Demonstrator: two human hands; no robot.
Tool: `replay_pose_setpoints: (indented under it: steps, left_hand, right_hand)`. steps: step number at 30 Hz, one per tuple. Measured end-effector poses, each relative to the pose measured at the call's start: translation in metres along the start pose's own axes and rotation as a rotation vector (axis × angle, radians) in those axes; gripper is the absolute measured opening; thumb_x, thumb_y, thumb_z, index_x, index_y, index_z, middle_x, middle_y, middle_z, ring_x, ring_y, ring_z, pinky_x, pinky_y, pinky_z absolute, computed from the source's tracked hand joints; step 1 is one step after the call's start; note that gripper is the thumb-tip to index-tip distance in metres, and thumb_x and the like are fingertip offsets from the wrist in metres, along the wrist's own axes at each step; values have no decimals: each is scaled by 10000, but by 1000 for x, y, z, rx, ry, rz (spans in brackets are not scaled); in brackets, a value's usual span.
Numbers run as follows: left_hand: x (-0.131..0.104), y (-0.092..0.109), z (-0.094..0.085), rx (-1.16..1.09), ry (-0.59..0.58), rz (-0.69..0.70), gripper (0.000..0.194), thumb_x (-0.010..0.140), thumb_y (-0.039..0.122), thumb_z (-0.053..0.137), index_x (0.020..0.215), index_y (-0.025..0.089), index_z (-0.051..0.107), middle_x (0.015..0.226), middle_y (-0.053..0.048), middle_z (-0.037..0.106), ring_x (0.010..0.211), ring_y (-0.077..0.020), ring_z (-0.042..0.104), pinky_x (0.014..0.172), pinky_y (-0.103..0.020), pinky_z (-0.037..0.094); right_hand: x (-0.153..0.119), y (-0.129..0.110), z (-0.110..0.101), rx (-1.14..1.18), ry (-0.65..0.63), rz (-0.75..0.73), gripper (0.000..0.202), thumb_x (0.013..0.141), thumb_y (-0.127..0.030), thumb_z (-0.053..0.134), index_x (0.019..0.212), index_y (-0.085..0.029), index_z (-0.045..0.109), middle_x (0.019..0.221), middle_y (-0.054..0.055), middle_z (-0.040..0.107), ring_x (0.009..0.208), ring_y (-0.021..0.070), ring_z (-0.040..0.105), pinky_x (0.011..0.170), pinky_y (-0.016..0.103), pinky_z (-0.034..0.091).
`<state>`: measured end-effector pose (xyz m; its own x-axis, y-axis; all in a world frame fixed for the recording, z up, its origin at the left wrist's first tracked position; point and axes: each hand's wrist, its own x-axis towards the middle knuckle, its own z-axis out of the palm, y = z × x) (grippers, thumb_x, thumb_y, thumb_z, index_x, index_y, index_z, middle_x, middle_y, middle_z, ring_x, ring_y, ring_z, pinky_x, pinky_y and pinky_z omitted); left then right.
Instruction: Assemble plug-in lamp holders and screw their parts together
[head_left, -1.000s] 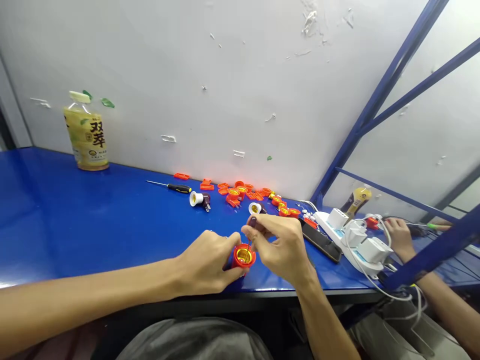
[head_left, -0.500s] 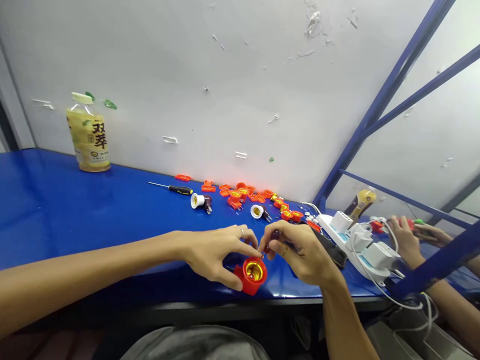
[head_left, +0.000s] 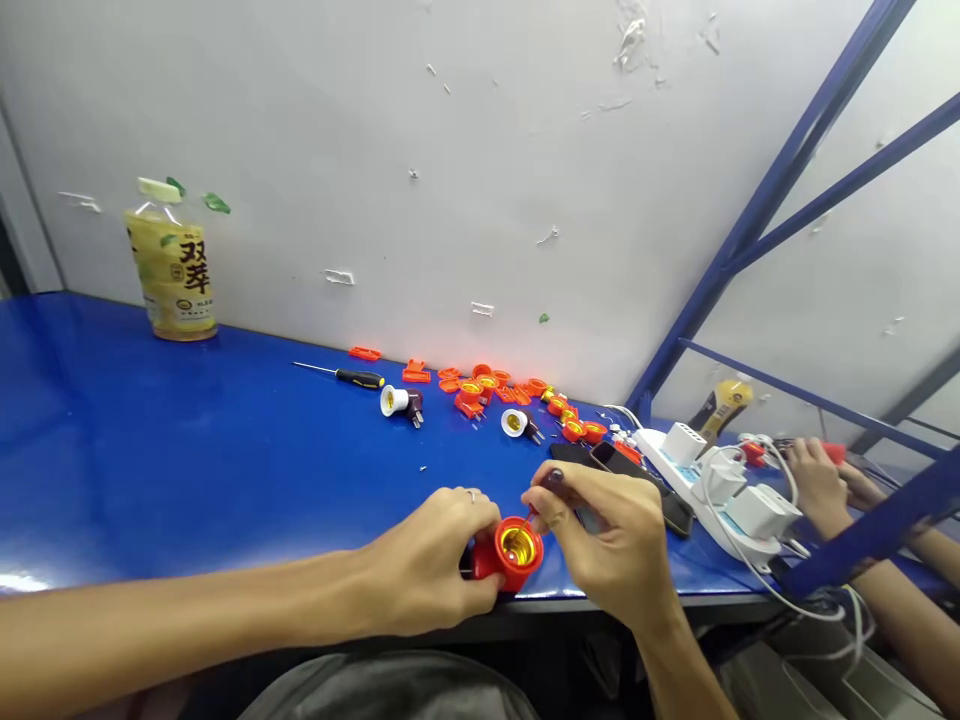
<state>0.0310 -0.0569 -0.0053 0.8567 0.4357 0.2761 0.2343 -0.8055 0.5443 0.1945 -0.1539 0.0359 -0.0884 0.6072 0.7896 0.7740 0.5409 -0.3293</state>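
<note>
Near the table's front edge, my left hand [head_left: 439,560] grips a red lamp socket [head_left: 517,556] by its side, with the gold-lined opening facing up. My right hand [head_left: 600,520] is closed around a dark-handled screwdriver [head_left: 553,482], whose thin shaft slants down into the socket's opening. A tiny screw [head_left: 423,468] lies on the blue table [head_left: 262,480]. Farther back are a white-and-brown socket [head_left: 401,403], another like it [head_left: 521,424], and a black-and-yellow screwdriver [head_left: 360,379].
Several red socket parts [head_left: 487,383] line the wall. A yellow drink bottle [head_left: 176,265] stands at left. Phones [head_left: 637,480], a white power strip [head_left: 705,490] with chargers and cables, and a blue frame [head_left: 720,260] are at right. Another person's hands [head_left: 821,485] work beyond it.
My left hand has moved down and now wraps round the socket's side. The socket and my right hand have shifted slightly right. The tiny screw and the phones now show.
</note>
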Motion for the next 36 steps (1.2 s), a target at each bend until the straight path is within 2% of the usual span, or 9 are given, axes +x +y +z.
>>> replay_pose_setpoints:
  steps: [4, 6, 8, 10, 14, 16, 21, 29, 36]
  left_hand:
    - [0, 0, 2, 46, 25, -27, 78, 731, 244, 631, 759, 179, 597, 770, -10, 603, 697, -169, 512, 641, -290, 359]
    - [-1, -3, 4, 40, 38, 0, 199, 732, 236, 645, 924, 181, 648, 828, -17, 632, 741, -183, 543, 690, -302, 402]
    - [-2, -7, 5, 30, 54, 61, 445, 745, 226, 657, 1187, 200, 623, 931, -31, 657, 824, -200, 577, 766, -317, 441]
    - [-4, -10, 6, 27, 62, 118, 583, 761, 219, 661, 1336, 232, 562, 1013, -46, 660, 882, -208, 590, 806, -321, 460]
    - [-4, -10, 5, 45, 56, 147, 527, 783, 223, 655, 1307, 253, 614, 983, -48, 670, 828, -199, 583, 763, -311, 476]
    - [-4, -9, 4, 43, 62, 156, 537, 773, 219, 666, 1308, 237, 619, 973, -50, 679, 830, -200, 588, 793, -319, 483]
    - [-5, -9, 4, 13, 65, 127, 588, 753, 213, 690, 1335, 230, 606, 1003, -53, 699, 861, -205, 609, 869, -337, 487]
    - [-7, -13, 9, 11, 116, 129, 582, 744, 238, 701, 1318, 251, 612, 1011, -53, 692, 869, -210, 617, 858, -331, 500]
    - [-7, -10, 7, 46, 81, 98, 562, 750, 243, 684, 1308, 249, 616, 995, -53, 680, 864, -211, 599, 840, -338, 487]
  right_hand:
    - [-9, -3, 5, -104, 146, 29, 58, 911, -155, 620, 862, -182, 632, 694, -14, 671, 546, 103, 637, 562, 200, 520]
    - [-7, -1, 5, -86, 145, 61, 32, 912, -166, 627, 931, -192, 626, 708, -25, 666, 541, 98, 638, 559, 192, 534]
    - [-2, 5, 2, -63, 92, 79, 140, 916, -185, 633, 1055, -205, 627, 690, -41, 651, 522, 95, 627, 554, 194, 545]
    - [4, 11, -3, -58, 17, 56, 242, 925, -198, 633, 1167, -216, 625, 713, -32, 671, 562, 106, 647, 594, 206, 566]
    - [11, 20, -16, 20, -148, -2, 310, 981, -175, 529, 1275, -220, 615, 1092, 61, 729, 882, 160, 721, 809, 278, 608]
    - [13, 21, -23, 120, -201, 17, 301, 985, -167, 515, 1258, -221, 633, 1143, 65, 728, 945, 182, 727, 844, 306, 617]
    - [20, 15, -30, 225, -249, 95, 147, 941, -171, 599, 995, -206, 731, 907, 24, 774, 798, 182, 749, 745, 265, 635]
    - [10, -1, -22, 44, -94, 121, 126, 927, -233, 624, 888, -198, 738, 764, -5, 748, 631, 136, 704, 627, 188, 583]
    - [8, -14, 4, -279, 155, -38, 165, 932, -217, 595, 801, -180, 689, 620, 13, 684, 487, 125, 613, 517, 224, 511]
